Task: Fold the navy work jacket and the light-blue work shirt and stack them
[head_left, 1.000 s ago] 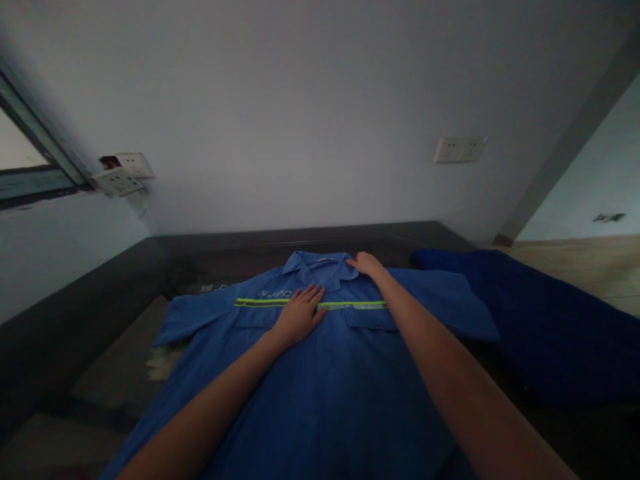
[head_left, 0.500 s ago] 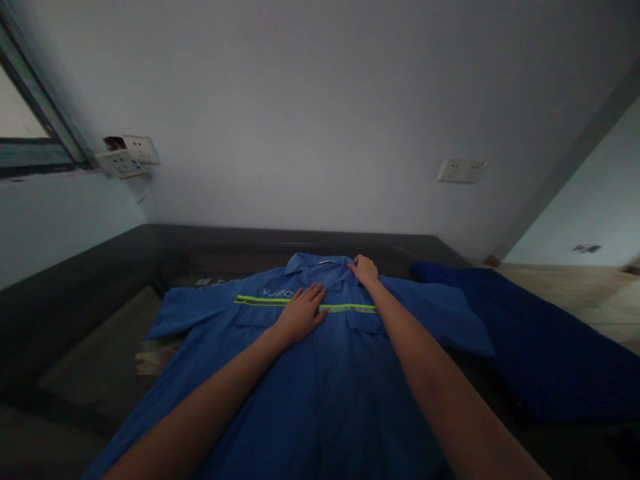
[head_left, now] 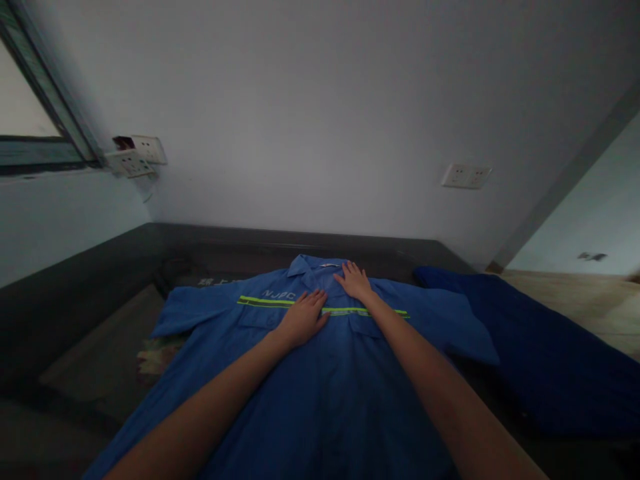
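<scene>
A blue short-sleeved work shirt [head_left: 345, 373] lies front side up and spread out, its collar toward the wall. Bright yellow-green stripes cross its chest, with the letters NJPC above the left-hand stripe. Flat on the chest, near the front opening, rests my left hand [head_left: 303, 319], fingers stretched out. My right hand [head_left: 355, 281] lies on the right side of the collar with its fingers spread. Neither hand grips the cloth. Part of the collar is hidden under my right hand.
Beneath the shirt is a dark sofa-like seat with a raised back edge [head_left: 300, 237] along the wall. A darker blue cloth [head_left: 540, 347] lies at the right. Wall sockets [head_left: 467, 176] sit at right, others [head_left: 131, 162] hang by the window at left.
My right hand has gone from pinching the collar's right edge to lying spread on it, slightly further left. My left hand stays on the chest. The view has shifted a little.
</scene>
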`<state>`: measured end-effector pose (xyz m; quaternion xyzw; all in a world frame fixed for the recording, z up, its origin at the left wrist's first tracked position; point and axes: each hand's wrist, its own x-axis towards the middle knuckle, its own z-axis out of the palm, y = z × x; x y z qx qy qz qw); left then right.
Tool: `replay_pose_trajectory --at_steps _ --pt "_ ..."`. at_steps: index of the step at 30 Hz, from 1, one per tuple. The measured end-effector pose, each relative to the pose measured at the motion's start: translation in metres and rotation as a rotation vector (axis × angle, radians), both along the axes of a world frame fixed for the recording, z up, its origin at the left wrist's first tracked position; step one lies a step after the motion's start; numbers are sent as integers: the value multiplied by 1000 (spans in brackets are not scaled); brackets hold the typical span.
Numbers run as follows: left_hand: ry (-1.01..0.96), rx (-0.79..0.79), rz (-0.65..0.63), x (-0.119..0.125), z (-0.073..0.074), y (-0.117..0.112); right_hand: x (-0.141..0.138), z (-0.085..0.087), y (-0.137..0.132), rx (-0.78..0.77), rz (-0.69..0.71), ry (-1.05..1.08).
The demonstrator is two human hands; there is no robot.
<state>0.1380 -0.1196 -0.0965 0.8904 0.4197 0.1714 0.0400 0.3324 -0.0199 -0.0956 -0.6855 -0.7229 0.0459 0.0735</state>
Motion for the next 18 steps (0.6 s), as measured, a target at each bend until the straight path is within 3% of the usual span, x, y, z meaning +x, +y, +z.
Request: replay_pose_trajectory --at_steps 4,6,8,11,13,18 --pt "35 -13 -19 0 2 -1 3 -3 2 -79 -7 -12" --pt "51 -18 -12 0 4 -4 0 7 0 -72 -17 -6" --pt "54 -15 8 0 5 -7 -9 23 -2 41 -31 7" --pt "35 13 41 0 6 -11 -38 47 2 223 26 65" --pt "23 28 55 0 7 -12 -63 59 11 198 67 117" --pt "24 1 63 0 8 -12 -117 60 44 127 -30 166"
